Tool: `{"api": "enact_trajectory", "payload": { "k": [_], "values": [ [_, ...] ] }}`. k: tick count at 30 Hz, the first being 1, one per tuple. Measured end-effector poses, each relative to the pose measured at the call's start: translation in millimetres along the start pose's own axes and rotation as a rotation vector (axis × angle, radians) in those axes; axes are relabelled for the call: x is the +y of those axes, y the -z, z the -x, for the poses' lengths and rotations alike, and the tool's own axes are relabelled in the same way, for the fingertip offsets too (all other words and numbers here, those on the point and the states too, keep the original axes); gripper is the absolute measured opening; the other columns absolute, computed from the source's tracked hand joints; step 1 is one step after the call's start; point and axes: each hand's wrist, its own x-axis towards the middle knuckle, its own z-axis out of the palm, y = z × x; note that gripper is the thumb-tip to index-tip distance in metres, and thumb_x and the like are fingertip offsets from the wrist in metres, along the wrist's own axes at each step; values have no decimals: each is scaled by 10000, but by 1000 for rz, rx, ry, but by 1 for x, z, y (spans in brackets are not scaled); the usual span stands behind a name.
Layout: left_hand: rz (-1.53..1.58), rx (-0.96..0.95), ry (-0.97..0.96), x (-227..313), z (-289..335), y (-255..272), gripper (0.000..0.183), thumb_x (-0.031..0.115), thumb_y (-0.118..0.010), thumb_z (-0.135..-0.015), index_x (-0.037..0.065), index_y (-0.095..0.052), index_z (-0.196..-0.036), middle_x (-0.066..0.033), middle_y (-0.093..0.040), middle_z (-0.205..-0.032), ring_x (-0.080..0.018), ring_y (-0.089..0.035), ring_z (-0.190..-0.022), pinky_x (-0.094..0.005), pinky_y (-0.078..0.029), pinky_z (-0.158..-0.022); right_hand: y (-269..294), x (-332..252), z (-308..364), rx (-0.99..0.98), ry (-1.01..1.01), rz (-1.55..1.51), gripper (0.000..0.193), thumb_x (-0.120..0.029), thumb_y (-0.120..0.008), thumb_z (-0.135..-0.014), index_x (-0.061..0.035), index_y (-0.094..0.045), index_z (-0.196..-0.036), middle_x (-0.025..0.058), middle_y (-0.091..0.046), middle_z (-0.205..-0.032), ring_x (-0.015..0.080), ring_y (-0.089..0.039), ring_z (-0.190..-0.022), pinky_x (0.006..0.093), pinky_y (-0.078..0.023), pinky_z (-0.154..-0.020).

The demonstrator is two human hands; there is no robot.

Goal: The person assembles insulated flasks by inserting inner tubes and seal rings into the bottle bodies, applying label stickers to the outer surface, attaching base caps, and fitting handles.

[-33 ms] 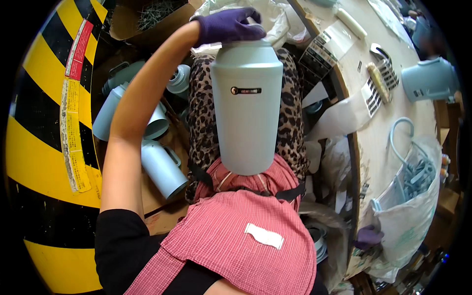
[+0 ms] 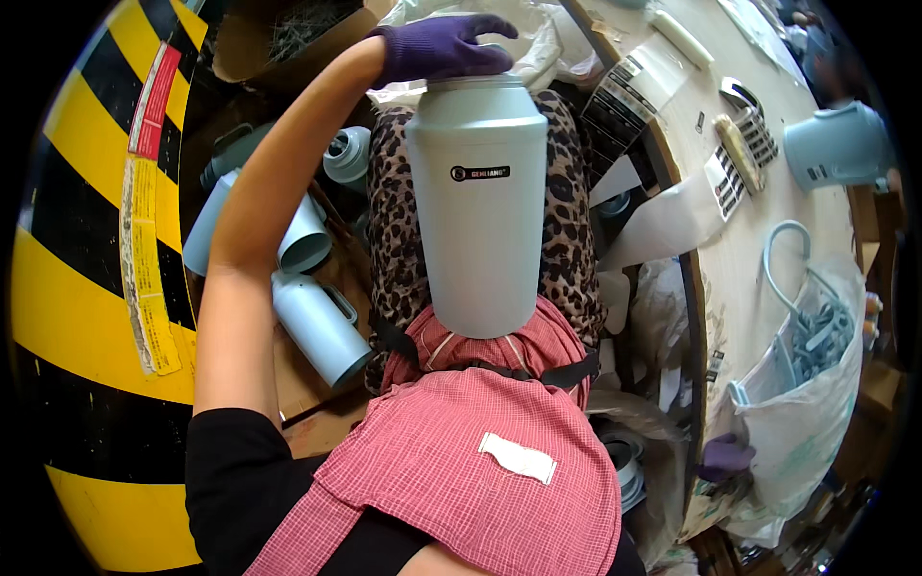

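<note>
Pretty cramped corner tbh. Whole left side is a big black-and-yellow striped panel [image 2: 86, 298], can't tell if it's a wall or part of a machine, with a red label [image 2: 156, 101] above a scuffed yellow one [image 2: 142, 259]. On the right there's a pale bench [image 2: 735, 264] with a worn dark edge. Floor's mostly hidden; brown cardboard [image 2: 327, 429] lies low on the left. Light's decent on the benchtop, way gloomier up by the back left.
</note>
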Motion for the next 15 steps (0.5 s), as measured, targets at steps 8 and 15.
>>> {"api": "enact_trajectory", "payload": {
  "k": [8, 15],
  "values": [
    [4, 34, -7, -11, 28, 34, 377, 300, -587, -1039, 33, -682, -1287, -115, -723, -1188, -201, -667, -1080, -328, -508, -1008, 40, -79, 33, 276, 31, 304, 590, -389, -755, -845, 12, -632, -1259, 257, -690, -1191, 480, -644, -1048, 478, -520, -934],
    [106, 714, -149, -58, 137, 104, 323, 219, -531, -1064, -24, -676, -1220, -102, -708, -1212, -187, -662, -1104, -305, -506, -993, 150, -212, 116, 165, -114, -70, 828, -43, -762, -726, 42, -491, -1504, 165, -659, -1331, 222, -624, -1204, 341, -477, -1060]
  ]
}}
